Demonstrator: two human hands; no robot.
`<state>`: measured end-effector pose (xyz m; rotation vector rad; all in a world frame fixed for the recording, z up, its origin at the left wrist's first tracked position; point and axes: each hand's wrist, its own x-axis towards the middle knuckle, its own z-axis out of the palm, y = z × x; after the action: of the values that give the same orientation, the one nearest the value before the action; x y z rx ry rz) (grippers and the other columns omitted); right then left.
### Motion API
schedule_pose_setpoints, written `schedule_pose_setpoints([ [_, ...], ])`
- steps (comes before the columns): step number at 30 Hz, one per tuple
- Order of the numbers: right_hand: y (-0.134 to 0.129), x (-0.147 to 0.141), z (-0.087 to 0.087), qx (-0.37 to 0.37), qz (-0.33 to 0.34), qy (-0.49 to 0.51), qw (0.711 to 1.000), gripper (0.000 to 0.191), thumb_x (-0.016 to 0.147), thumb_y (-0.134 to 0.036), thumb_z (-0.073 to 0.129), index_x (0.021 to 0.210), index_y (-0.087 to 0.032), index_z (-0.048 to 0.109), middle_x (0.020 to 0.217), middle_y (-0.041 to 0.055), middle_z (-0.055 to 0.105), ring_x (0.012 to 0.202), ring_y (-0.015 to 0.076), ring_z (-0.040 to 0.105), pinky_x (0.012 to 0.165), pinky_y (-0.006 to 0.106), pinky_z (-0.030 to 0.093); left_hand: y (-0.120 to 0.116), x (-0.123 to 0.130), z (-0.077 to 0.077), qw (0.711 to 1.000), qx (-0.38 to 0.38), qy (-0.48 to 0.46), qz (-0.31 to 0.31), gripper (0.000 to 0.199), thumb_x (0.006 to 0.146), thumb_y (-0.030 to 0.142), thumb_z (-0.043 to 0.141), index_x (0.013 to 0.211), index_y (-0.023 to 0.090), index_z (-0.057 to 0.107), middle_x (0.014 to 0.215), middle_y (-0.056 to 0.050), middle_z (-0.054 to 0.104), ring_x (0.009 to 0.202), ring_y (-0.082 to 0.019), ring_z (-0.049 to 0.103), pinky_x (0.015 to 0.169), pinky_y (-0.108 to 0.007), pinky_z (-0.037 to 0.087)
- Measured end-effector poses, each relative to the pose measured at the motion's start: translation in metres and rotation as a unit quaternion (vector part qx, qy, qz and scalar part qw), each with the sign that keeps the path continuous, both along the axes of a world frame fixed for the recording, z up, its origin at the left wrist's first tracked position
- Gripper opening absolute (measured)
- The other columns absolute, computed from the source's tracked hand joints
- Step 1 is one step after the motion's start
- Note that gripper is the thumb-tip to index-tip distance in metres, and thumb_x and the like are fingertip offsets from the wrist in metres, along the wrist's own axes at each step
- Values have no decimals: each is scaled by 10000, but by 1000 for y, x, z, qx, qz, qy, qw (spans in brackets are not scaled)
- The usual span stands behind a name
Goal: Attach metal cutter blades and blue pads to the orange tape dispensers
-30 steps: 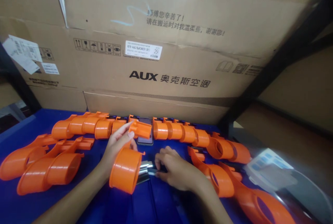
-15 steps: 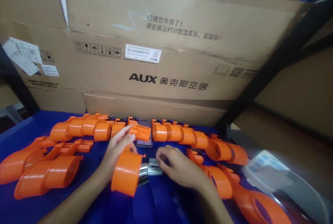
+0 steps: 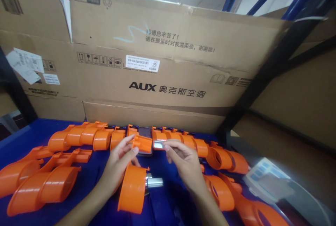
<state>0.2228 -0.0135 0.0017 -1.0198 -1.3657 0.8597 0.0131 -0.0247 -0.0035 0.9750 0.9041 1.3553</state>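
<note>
My left hand (image 3: 122, 159) grips an orange plastic ring-shaped part (image 3: 132, 189) by its short blocky handle, which points right between thumb and fingers. The wide ring hangs below that hand. My right hand (image 3: 181, 156) pinches a small shiny metal piece (image 3: 158, 144) just right of the handle's end. A narrow gap seems to separate the two, though contact is hard to judge. More metal pieces (image 3: 154, 183) lie on the blue surface beside the ring, partly hidden by it.
Similar orange parts (image 3: 101, 139) line the back, with more at left and right. A phone (image 3: 145, 133) lies among them. Behind stands a large cardboard box (image 3: 168, 75). A clear plastic container (image 3: 267, 177) sits at right on the blue surface (image 3: 102, 205), near a dark rack post (image 3: 252, 82).
My right hand has risen from the metal pieces, bringing one up beside the orange part's handle. My left hand still holds the orange part, now slightly lower. The view has tilted up a little.
</note>
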Motion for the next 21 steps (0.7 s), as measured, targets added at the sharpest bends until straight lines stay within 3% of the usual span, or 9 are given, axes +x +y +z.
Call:
schedule_pose_setpoints([
  [6, 5, -3, -6, 13, -37, 82, 996, 334, 773, -399, 833, 1036, -237, 705, 797, 14, 680, 657, 158, 602, 599, 277, 505, -1, 1, -5, 1000, -5, 4, -17, 682, 806, 461, 777, 1374, 168, 540, 745, -17, 718, 539, -132, 622, 529, -222, 442],
  [14, 5, -2, -5, 18, -65, 59, 996, 330, 769, -462, 829, 972, -228, 715, 870, 49, 749, 840, 228, 702, 761, 340, 563, 0, 3, -7, 1000, -7, 1, -14, 717, 780, 468, 797, 1386, 179, 546, 760, -25, 728, 552, -144, 634, 539, -234, 454],
  [21, 4, -3, -5, 26, -68, 50, 996, 306, 781, -443, 821, 964, -223, 714, 869, 49, 744, 851, 225, 694, 799, 344, 546, 0, 3, -8, 1000, -10, 5, -21, 772, 785, 476, 799, 1428, 160, 512, 705, -8, 705, 542, -142, 617, 531, -228, 436],
])
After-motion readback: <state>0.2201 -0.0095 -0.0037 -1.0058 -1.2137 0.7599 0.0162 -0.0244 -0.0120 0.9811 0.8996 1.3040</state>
